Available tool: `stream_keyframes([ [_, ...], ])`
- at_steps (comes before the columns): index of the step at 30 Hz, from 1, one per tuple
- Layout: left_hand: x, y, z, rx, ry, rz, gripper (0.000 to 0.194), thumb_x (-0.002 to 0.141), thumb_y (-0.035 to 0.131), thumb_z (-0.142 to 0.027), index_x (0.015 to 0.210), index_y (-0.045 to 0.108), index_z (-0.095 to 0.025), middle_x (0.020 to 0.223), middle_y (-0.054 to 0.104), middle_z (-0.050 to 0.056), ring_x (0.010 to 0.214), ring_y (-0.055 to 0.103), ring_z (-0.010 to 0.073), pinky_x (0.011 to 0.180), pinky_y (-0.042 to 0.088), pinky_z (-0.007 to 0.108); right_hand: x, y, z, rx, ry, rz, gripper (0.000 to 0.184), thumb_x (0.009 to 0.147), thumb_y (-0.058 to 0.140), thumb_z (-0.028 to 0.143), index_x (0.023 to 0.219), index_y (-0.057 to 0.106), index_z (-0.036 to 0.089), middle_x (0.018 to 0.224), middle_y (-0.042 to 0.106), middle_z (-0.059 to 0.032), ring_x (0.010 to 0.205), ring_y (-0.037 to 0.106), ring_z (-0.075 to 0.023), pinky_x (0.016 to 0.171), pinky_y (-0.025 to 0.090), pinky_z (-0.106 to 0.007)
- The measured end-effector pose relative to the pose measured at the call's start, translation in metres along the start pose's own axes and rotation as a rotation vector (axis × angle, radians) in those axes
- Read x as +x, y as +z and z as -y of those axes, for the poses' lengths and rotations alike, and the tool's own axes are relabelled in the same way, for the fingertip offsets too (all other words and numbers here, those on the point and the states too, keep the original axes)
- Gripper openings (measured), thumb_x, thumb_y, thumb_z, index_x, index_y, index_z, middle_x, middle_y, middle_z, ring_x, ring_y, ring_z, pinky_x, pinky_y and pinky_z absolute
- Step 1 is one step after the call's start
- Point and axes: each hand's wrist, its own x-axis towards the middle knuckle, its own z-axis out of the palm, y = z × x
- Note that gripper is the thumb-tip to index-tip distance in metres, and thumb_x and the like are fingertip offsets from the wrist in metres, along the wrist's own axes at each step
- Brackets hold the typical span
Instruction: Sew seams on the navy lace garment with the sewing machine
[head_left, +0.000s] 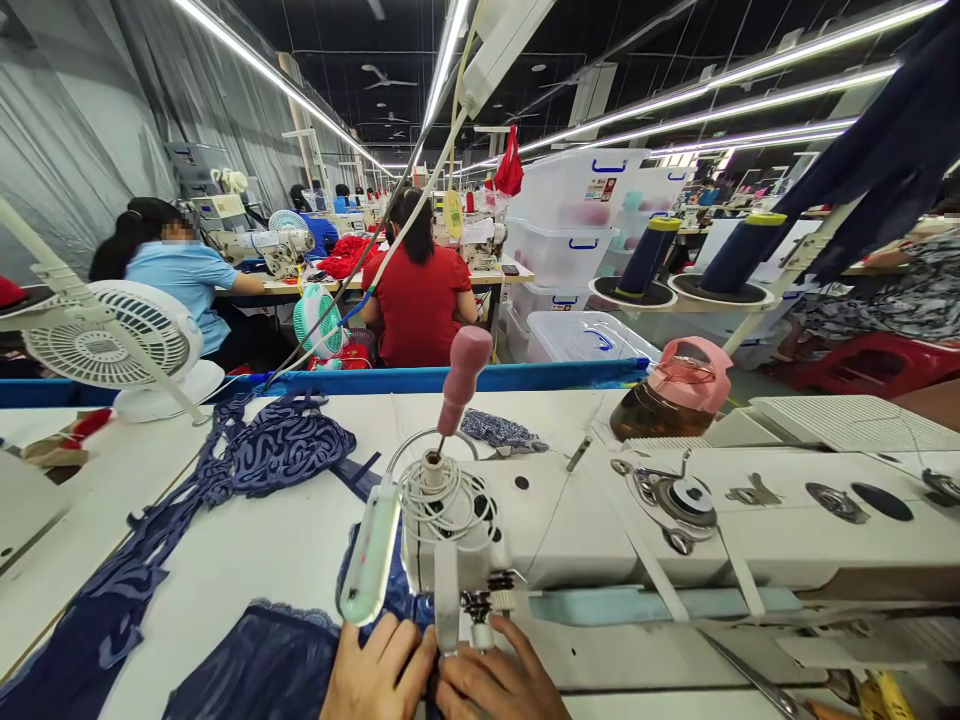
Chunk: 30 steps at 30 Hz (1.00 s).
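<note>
At the bottom centre, my left hand (379, 668) has its fingers bent and pressed together on navy lace fabric (409, 597) beside the needle end of a white sewing machine (577, 520). My right hand (499, 682) is curled close by, just under the machine's needle parts, with its fingers on the same work. The cloth between the hands is mostly hidden. A lit mint-green lamp (371, 555) hangs over my left fingers. A pink-handled screwdriver (465, 375) stands upright in the machine head, above a coil of white cord (450, 505).
Navy lace pieces (281, 445) trail across the table's left side. Dark thread cones (649, 258) and a pink-lidded jug (675, 390) stand behind the machine. Scissors (754, 675) lie at lower right. A white fan (112, 335) is at left. Co-workers sit ahead, near stacked plastic boxes (562, 250).
</note>
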Motion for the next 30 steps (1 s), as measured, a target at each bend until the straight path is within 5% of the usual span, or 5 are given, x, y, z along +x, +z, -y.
stream_keyframes([
  [7, 0.015, -0.011, 0.018, -0.064, 0.02, 0.12, 0.036, 0.088, 0.04, 0.001, 0.109, 0.063, -0.017, 0.089, 0.07, 0.002, 0.083, 0.066, 0.018, 0.107, 0.031, 0.046, 0.0, -0.005, -0.003, -0.078, -0.036, 0.044, 0.018, 0.098, 0.058, 0.015, 0.089, 0.072, 0.021, 0.092, 0.073, 0.0057, 0.081, 0.06, -0.0116, 0.12, 0.022, -0.039],
  [15, 0.004, -0.019, 0.013, -0.078, -0.037, 0.108, 0.035, 0.092, 0.037, 0.0, 0.106, 0.062, -0.021, 0.085, 0.069, 0.0, 0.081, 0.066, 0.016, 0.097, 0.04, 0.037, -0.001, -0.004, -0.001, -0.067, -0.024, 0.082, 0.015, 0.097, 0.06, 0.015, 0.089, 0.071, 0.022, 0.092, 0.071, 0.0064, 0.08, 0.059, -0.0102, 0.12, 0.021, -0.039],
  [21, -0.007, -0.01, 0.017, -0.114, -0.04, 0.244, 0.032, 0.095, 0.037, -0.005, 0.112, 0.06, -0.019, 0.083, 0.066, 0.003, 0.069, 0.064, 0.0145, 0.063, 0.049, 0.023, -0.003, -0.001, 0.002, -0.043, 0.016, 0.065, 0.02, 0.1, 0.054, 0.014, 0.086, 0.069, 0.02, 0.087, 0.07, 0.0052, 0.075, 0.059, -0.0104, 0.119, 0.023, -0.04],
  [26, -0.008, -0.01, 0.017, -0.086, -0.009, 0.126, 0.028, 0.099, 0.041, -0.012, 0.116, 0.061, -0.02, 0.095, 0.069, 0.004, 0.09, 0.066, 0.0174, 0.081, 0.05, 0.029, 0.002, -0.003, 0.004, -0.023, 0.034, 0.041, 0.025, 0.102, 0.05, 0.014, 0.084, 0.067, 0.02, 0.082, 0.069, 0.006, 0.068, 0.056, -0.0088, 0.119, 0.022, -0.038],
  [30, -0.001, -0.014, 0.015, -0.017, 0.054, 0.124, 0.033, 0.1, 0.036, -0.007, 0.108, 0.066, -0.018, 0.08, 0.066, 0.0, 0.076, 0.065, 0.0152, 0.096, 0.042, 0.038, 0.004, -0.004, 0.003, -0.035, 0.037, 0.021, 0.028, 0.102, 0.049, 0.014, 0.081, 0.067, 0.02, 0.079, 0.068, 0.0061, 0.066, 0.055, -0.0092, 0.119, 0.023, -0.038],
])
